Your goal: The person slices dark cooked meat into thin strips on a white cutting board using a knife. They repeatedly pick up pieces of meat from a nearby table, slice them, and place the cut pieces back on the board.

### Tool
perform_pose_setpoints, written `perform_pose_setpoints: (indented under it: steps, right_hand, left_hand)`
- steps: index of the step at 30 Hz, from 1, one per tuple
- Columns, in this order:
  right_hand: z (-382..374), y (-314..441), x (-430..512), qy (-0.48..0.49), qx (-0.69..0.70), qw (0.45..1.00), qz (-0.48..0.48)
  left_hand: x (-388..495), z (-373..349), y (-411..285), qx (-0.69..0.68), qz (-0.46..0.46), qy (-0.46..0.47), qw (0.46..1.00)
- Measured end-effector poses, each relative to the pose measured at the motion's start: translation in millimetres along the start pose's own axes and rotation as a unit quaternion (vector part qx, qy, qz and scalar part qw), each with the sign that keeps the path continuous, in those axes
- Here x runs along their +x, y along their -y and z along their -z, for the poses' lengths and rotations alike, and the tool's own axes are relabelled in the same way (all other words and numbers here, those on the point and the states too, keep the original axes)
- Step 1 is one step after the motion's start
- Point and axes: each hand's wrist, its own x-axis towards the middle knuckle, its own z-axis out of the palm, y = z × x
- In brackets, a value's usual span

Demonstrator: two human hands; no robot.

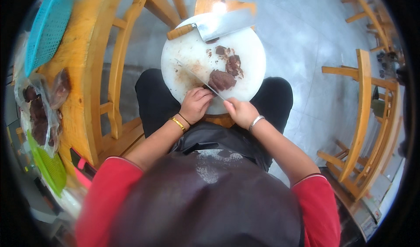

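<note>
A round white cutting board [183, 55] lies before me. My right hand [242, 111] is closed around the handle of a narrow-bladed knife [197, 76], its blade slanting up and left across the board. My left hand [197, 104], fingers bent, presses on a dark piece beside the blade, mostly hidden under the fingertips. Just beyond the knife sits a dark brown, meat-like chunk [222, 80]. Sliced pieces and crumbs [233, 64] are scattered past it. At the board's far edge rests a cleaver [223, 23] with a wooden handle.
On the wooden table [88, 50] at left are a blue plastic basket [49, 30], clear bags of dark brown pieces [39, 115], a green basket [49, 168] and a pink-edged item [82, 168]. Wooden chairs [359, 115] stand at right; a wooden surface [205, 5] shows beyond the board.
</note>
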Motion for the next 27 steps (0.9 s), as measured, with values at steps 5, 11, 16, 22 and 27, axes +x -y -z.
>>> perform_pose_setpoints:
  steps: [5,11,16,22,27]
  right_hand:
    - [-12.7,28.8,27.8,-0.029,-0.019,0.999,0.013]
    - [16.1,14.7,8.8,0.019,0.072,0.997,0.002]
    - [36.7,21.8,-38.8,0.043,0.002,0.999,-0.021]
    - [53.3,25.3,-84.2,0.041,-0.034,0.998,-0.036]
    - [64.9,19.6,-99.6,0.082,-0.045,0.992,-0.090]
  left_hand:
    - [-5.2,7.6,-5.9,0.042,0.006,0.015,0.999]
    - [-5.7,12.2,-8.7,0.049,-0.005,-0.018,0.999]
    - [-5.8,13.6,-14.7,0.059,0.040,0.016,0.997]
    - [-5.1,13.1,-16.3,0.054,0.080,0.026,0.995]
    - [-4.0,11.4,-10.4,0.028,0.088,0.023,0.995]
